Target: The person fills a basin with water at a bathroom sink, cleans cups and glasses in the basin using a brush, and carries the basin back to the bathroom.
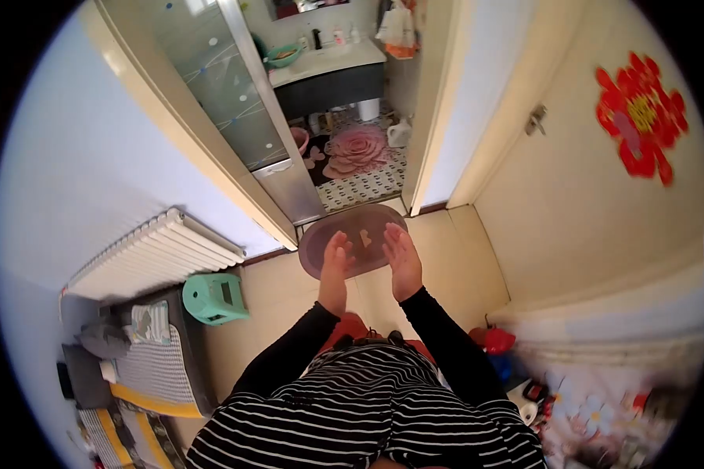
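Mat (368, 258) lies below left hand (335, 262) and right hand (404, 259).

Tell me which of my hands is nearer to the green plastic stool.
Left. Your left hand is raised to the right of the green plastic stool; your right hand is farther right, beyond the left hand.

From far away, my camera shows me a home. I see a bathroom (403, 86) with a white tabletop (305, 72) around the sink (338, 53) and a pink flower rug (357, 148) on the floor (360, 187). Out here there is a couch (193, 336) with striped covers (160, 367), a white heater (156, 254), a little green stool (211, 298) and a big red flower (641, 113) on a door (555, 195).
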A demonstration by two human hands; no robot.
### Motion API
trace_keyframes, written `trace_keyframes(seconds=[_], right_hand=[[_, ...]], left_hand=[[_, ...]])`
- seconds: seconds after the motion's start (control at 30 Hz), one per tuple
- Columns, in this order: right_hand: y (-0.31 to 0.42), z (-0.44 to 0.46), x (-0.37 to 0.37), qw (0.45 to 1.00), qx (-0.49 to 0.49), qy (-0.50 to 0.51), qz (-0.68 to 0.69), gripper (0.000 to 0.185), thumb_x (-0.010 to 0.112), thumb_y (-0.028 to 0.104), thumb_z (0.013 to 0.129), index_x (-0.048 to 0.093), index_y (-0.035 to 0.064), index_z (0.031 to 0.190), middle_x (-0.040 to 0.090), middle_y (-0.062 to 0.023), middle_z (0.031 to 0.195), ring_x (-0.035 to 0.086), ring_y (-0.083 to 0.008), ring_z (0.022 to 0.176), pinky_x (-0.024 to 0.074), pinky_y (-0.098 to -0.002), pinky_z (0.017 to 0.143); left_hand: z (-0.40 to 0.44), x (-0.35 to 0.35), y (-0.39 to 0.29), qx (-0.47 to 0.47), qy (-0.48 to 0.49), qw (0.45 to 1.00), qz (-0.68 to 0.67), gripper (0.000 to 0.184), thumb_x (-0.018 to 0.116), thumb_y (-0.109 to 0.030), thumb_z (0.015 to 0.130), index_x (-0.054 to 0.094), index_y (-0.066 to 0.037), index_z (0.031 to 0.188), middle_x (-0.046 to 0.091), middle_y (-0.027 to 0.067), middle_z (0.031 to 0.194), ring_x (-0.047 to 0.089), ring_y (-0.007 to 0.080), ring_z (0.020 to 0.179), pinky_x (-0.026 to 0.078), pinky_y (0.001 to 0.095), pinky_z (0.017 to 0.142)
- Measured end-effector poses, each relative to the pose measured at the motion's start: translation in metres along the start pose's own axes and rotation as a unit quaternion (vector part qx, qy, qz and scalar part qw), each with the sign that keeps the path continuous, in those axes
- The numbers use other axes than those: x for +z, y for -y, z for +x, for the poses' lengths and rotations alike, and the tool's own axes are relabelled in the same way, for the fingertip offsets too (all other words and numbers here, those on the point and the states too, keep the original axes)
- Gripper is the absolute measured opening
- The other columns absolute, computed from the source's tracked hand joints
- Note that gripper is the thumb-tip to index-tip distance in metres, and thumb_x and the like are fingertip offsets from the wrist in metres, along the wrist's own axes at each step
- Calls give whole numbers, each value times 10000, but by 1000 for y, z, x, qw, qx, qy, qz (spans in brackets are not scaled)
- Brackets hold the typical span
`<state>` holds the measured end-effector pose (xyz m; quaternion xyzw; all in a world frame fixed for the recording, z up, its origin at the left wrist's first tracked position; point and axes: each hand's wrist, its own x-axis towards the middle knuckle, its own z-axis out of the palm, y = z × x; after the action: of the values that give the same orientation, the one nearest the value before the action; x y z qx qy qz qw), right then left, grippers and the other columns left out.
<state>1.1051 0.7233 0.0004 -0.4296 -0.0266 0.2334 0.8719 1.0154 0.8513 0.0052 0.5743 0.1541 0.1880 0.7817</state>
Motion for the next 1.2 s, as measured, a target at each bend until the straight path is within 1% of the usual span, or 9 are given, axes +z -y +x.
trace_keyframes(seconds=[0.17,0.27,0.47,0.6,0.63,0.8,0.9,1.0,1.2], right_hand=[[-1,120,20,998,43,55,-6,533,369,389,1037,378,52,1450,377,-88,1514,287,-241,1441,189,-404,1182],[-13,203,22,997,37,70,-8,533,367,392,1037,380,52,1448,384,-87,1508,293,-239,1437,192,-411,1178],[16,338,39,999,18,12,-35,529,366,381,1040,390,42,1445,404,-90,1491,304,-250,1433,197,-426,1179],[42,420,48,999,-11,-23,-31,524,366,372,1041,390,30,1438,413,-108,1487,320,-260,1424,215,-430,1180],[49,438,52,999,-12,-33,-23,522,364,370,1041,390,29,1436,414,-111,1488,324,-262,1422,221,-429,1179],[51,548,58,999,5,-30,-11,529,355,373,1038,391,23,1433,397,-124,1498,320,-272,1426,230,-432,1175],[50,624,69,1000,-3,19,-14,535,361,375,1028,400,18,1426,397,-124,1497,319,-273,1427,230,-435,1175],[56,701,86,999,28,42,-20,538,360,372,1027,398,14,1426,398,-126,1495,336,-276,1419,236,-426,1173],[56,830,143,994,69,79,-41,537,368,368,1027,415,-6,1409,424,-148,1473,366,-282,1402,282,-423,1159]], left_hand=[[94,-16,4,-5,-101,995,-26,604,398,-452,1042,294,-83,1509,377,93,1495,389,228,1357,329,399,1093],[169,-31,18,-14,-114,992,-51,605,405,-440,1042,286,-79,1513,365,95,1507,384,234,1364,334,392,1091],[341,-27,13,-53,-34,998,-32,606,421,-427,1040,281,-73,1512,340,82,1525,384,231,1363,364,369,1067],[449,-4,0,-33,24,999,3,569,388,-352,1055,274,-37,1515,337,123,1537,380,222,1366,370,357,1057],[475,-3,-2,-18,54,998,35,571,393,-366,1050,254,-78,1523,315,104,1538,391,254,1364,360,385,1080],[579,12,2,-28,19,999,-1,579,397,-356,1050,231,-81,1531,305,109,1543,399,258,1356,375,396,1071],[637,10,7,-31,-1,999,22,583,411,-355,1042,239,-82,1527,303,115,1542,395,262,1356,373,403,1069],[689,10,5,-24,-67,997,29,600,432,-380,1040,264,-52,1513,387,129,1468,450,219,1269,418,361,1003],[779,-8,-8,-27,-163,986,-15,586,436,-378,1035,270,-83,1514,319,135,1520,442,249,1304,416,385,1026]])
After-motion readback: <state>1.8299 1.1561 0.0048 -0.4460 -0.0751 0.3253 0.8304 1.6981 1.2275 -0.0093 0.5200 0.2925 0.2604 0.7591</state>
